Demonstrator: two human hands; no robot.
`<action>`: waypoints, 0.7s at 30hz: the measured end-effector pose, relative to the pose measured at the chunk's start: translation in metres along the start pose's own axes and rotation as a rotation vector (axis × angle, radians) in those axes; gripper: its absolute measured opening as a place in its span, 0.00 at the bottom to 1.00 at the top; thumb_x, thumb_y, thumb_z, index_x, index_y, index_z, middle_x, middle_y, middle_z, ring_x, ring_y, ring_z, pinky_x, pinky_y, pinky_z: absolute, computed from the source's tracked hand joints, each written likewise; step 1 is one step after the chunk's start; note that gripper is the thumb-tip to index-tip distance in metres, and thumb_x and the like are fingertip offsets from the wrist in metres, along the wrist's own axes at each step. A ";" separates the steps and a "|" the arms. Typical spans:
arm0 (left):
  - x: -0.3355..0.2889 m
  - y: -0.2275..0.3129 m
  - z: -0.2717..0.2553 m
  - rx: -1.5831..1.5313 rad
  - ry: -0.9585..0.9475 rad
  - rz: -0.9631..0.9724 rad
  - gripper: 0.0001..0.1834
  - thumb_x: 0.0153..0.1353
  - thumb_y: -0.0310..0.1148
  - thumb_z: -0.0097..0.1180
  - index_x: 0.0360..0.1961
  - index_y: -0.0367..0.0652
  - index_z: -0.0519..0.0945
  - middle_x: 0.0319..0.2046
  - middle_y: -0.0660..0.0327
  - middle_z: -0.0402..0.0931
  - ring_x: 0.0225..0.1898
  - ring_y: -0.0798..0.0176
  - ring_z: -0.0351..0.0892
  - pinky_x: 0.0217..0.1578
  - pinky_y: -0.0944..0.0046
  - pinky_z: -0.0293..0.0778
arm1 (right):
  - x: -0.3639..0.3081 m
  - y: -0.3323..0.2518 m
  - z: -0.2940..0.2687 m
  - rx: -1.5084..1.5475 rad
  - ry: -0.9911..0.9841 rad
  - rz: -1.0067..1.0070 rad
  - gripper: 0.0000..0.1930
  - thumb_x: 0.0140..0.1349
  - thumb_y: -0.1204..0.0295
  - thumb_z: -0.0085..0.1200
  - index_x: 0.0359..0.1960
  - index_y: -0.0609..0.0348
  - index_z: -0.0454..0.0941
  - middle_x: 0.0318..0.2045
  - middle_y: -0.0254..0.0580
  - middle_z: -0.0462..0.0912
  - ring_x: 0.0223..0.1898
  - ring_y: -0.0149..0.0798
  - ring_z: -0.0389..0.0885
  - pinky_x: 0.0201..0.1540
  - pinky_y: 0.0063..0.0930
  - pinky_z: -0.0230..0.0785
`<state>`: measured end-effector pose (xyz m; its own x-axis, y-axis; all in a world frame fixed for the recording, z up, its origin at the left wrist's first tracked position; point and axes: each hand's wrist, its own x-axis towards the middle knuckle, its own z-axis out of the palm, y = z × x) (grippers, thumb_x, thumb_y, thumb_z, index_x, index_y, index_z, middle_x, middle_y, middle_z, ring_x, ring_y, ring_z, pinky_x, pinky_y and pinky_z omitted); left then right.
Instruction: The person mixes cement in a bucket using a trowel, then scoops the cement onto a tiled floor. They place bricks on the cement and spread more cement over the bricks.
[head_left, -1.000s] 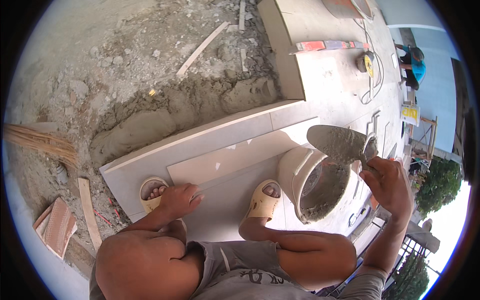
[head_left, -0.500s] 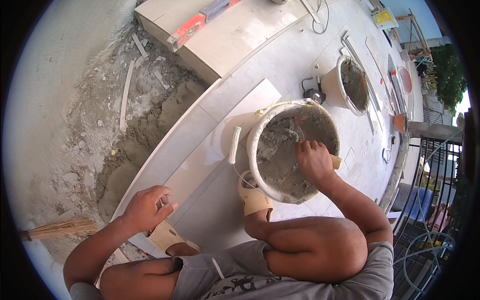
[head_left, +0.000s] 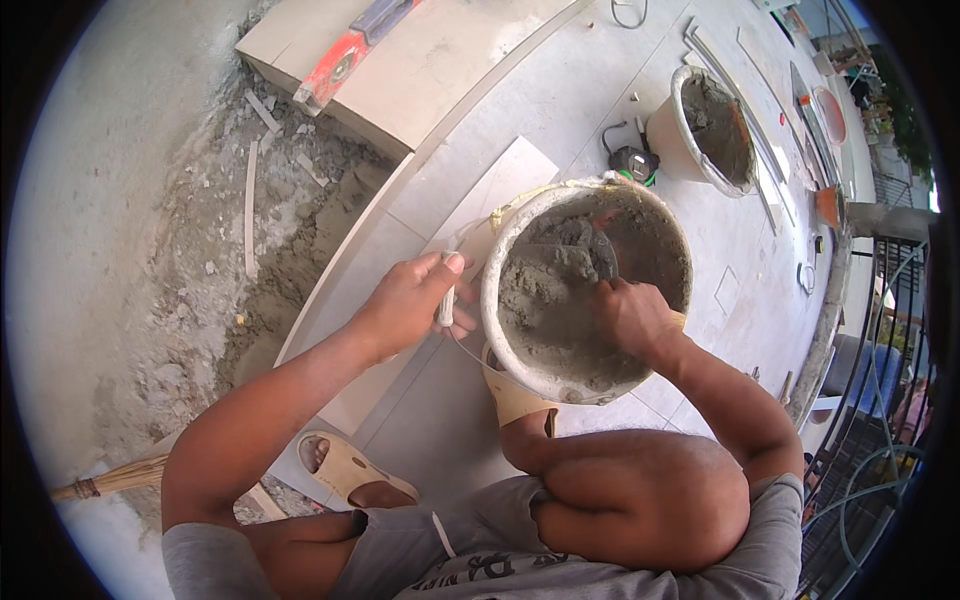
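A whitish bucket [head_left: 488, 310] of wet grey mortar [head_left: 545, 310] stands on the tiles in front of me. My right hand [head_left: 640, 320] is closed inside its rim, gripping a trowel. The dark trowel blade [head_left: 604, 255] rests in the mortar beyond my knuckles, and a bit of its wooden handle sticks out behind my fist. Left of the bucket, my left hand [head_left: 405, 300] is round the white grip of the bucket handle [head_left: 447, 290]. Its thumb lies along the top of the grip, and its other fingers show blurred on the far side.
A second bucket [head_left: 690, 130] with mortar stands farther right, near a black tape measure [head_left: 633, 162]. A red spirit level [head_left: 340, 65] lies on a tiled step [head_left: 450, 70]. Rubble and mortar [head_left: 290, 220] fill the strip at left, with a straw broom [head_left: 120, 478] nearer me.
My left hand has moved up and right from above my left foot to the bucket handle's grip. The right hand stays on the trowel, whose blade now shows more. The view has shifted slightly.
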<state>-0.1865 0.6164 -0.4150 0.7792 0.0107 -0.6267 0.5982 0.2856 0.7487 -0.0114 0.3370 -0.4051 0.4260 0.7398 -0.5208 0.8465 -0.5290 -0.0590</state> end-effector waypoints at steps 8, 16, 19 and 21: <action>0.007 -0.013 -0.003 -0.077 -0.009 -0.022 0.38 0.73 0.57 0.43 0.66 0.31 0.64 0.43 0.52 0.80 0.38 0.61 0.85 0.37 0.62 0.84 | -0.002 0.004 -0.027 0.342 -0.200 -0.062 0.15 0.65 0.63 0.53 0.32 0.63 0.84 0.27 0.60 0.83 0.32 0.58 0.84 0.39 0.47 0.77; -0.032 -0.011 -0.030 0.135 -0.002 -0.132 0.35 0.74 0.56 0.43 0.66 0.35 0.66 0.47 0.50 0.77 0.40 0.58 0.85 0.37 0.63 0.83 | -0.030 0.023 -0.052 0.725 -0.278 -0.044 0.13 0.63 0.65 0.59 0.30 0.64 0.83 0.20 0.51 0.80 0.23 0.43 0.80 0.30 0.36 0.71; -0.078 -0.037 -0.065 0.230 0.030 -0.171 0.33 0.74 0.54 0.46 0.65 0.36 0.67 0.46 0.50 0.77 0.40 0.58 0.86 0.36 0.64 0.83 | -0.040 0.026 -0.064 0.804 -0.334 0.056 0.13 0.64 0.66 0.59 0.28 0.65 0.82 0.17 0.43 0.78 0.22 0.32 0.79 0.27 0.30 0.69; -0.114 -0.054 -0.082 0.316 0.091 -0.220 0.31 0.74 0.51 0.48 0.65 0.36 0.67 0.45 0.49 0.78 0.40 0.58 0.86 0.36 0.64 0.83 | -0.046 0.025 -0.073 0.873 -0.337 0.117 0.14 0.64 0.66 0.59 0.27 0.65 0.81 0.17 0.38 0.78 0.22 0.27 0.78 0.25 0.27 0.67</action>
<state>-0.3229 0.6779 -0.4019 0.6147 0.0715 -0.7855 0.7882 -0.0182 0.6152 0.0138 0.3197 -0.3198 0.2627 0.5751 -0.7748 0.2079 -0.8178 -0.5366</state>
